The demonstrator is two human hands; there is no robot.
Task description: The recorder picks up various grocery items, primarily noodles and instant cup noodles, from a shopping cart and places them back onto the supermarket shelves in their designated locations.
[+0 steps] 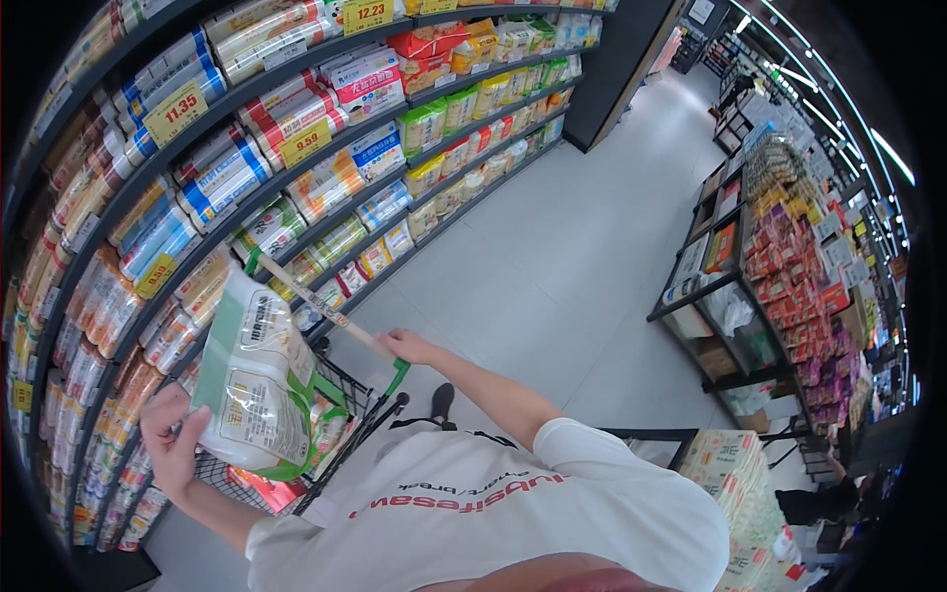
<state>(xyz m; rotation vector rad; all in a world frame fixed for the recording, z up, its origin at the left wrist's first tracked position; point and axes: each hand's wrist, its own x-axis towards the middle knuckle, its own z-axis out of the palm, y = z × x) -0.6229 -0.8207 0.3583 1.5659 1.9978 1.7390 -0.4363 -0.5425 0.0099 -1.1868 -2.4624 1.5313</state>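
Observation:
A white and green plastic package (251, 377) of packed food is in my left hand (169, 436), thumb on its near edge. The package is tilted in front of the shelves and above the shopping cart (355, 381), and it hides part of the basket. My right hand (407, 346) rests around one end of the cart's handle bar (325, 309), near its green end bracket (399, 376). Inside the wire basket lie a green and white package (329, 436) and a red package (274, 490).
Curved-looking shelves (244, 85) of bundled noodles and bagged goods, with yellow price tags (175, 111), rise along the left. Grey tiled floor (510, 274) runs ahead. Display racks (710, 274) with red packets (784, 274) line the right. Stacked cartons (721, 473) and another person (821, 496) are behind at right.

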